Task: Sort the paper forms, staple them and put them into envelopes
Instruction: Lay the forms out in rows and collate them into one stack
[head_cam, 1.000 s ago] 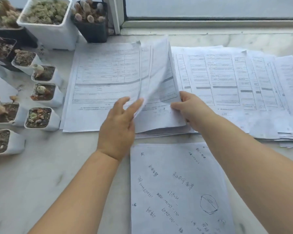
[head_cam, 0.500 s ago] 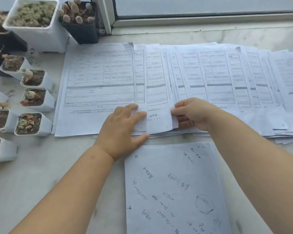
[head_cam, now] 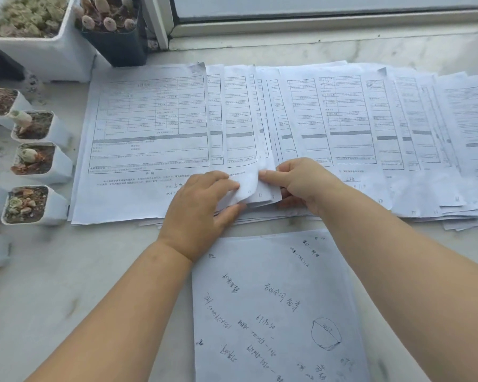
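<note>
Both hands at frame centre — left hand (head_cam: pixel 202 205) and right hand (head_cam: pixel 301 183) pinch lifted corners of fanned paper forms (head_cam: pixel 249 186); handwritten sheet (head_cam: pixel 273 304) at 6 o'clock.

Home windowsill (head_cam: pixel 315 48), succulent pots (head_cam: pixel 36 205) (marble)

White forms (head_cam: pixel 149 128), black grid lines, grey bands. Near sheet (head_cam: pixel 273 304): white, dark handwriting. Far-left pots (head_cam: pixel 53 56): white, one perhaps black. Pale marbled sill (head_cam: pixel 53 299).
</note>
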Motion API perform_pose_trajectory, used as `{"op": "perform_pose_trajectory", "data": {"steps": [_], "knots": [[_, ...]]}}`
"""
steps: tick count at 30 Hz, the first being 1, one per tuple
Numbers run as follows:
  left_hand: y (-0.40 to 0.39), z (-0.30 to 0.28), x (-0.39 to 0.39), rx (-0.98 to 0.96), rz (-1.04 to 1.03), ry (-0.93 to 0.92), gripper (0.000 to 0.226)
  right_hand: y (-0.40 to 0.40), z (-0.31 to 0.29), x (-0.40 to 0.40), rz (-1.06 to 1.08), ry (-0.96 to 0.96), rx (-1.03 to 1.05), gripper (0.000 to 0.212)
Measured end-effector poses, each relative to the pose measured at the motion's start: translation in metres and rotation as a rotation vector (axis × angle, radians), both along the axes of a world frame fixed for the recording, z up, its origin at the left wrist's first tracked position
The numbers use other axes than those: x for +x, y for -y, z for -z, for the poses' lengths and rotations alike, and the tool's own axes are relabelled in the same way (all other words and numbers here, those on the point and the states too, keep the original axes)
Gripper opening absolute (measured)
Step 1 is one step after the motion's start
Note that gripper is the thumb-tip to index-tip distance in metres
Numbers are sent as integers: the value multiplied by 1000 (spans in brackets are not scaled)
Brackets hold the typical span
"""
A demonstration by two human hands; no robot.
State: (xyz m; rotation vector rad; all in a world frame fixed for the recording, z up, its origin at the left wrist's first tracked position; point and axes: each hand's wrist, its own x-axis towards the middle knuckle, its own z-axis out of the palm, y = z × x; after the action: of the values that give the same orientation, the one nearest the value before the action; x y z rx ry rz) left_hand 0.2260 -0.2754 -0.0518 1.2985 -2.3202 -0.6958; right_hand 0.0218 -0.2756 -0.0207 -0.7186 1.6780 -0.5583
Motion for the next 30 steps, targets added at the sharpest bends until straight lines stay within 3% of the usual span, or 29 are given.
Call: {"op": "perform_pose_trajectory", "data": {"steps": [4,11,17,19,22,25,30], "knots": [[5,-5,3,181,-49,-88,30,-1,0,5,-1,-100,-7,34],[13,-11,6,308,-28,-126,19,-2,-5,6,20,-101,-9,32],[7,-20,1,380,-56,-104,10,-13,-24,2,54,-7,26,45],[2,-26,-2,402,-68,-41,14,-25,-33,-5,35,-12,33,40],[-19,-39,-7,352,-71,106,32,-55,-43,-20,-5,-64,-33,25],[-61,-51,-4,232,-90,93,34,-96,-56,-35,29,-56,-111,13],[-157,-47,-1,199,-68,14,31,-200,-55,-53,154,-42,-92,25]]}}
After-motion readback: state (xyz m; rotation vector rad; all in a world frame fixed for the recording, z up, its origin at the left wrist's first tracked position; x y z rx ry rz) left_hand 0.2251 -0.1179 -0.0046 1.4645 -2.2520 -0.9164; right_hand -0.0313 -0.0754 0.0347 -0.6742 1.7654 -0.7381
